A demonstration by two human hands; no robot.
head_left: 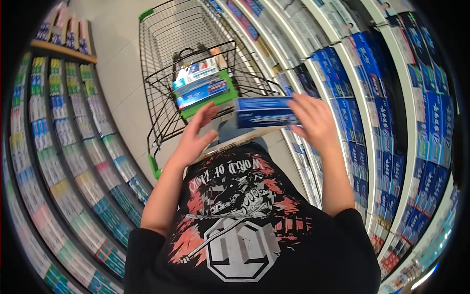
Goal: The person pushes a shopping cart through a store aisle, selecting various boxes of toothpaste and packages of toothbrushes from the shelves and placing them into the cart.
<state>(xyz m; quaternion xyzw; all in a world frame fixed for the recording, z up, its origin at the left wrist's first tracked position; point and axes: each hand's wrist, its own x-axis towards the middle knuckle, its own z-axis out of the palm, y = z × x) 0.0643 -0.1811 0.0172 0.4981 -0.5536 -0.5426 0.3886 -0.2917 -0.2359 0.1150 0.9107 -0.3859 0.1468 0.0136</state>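
While your right hand (316,120) grips a blue box (264,112) above the cart (161,39), your left hand (196,137) hovers open beside it; other boxes (200,85) already lie inside.

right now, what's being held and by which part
A blue box, gripped at one end by the right hand; the left hand is open near the other end, contact unclear.

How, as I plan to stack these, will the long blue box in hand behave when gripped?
Probably stiff: the blue box shows straight edges with the right hand at one end. Likely light, held level from that end. Flat faces: unlikely to roll.
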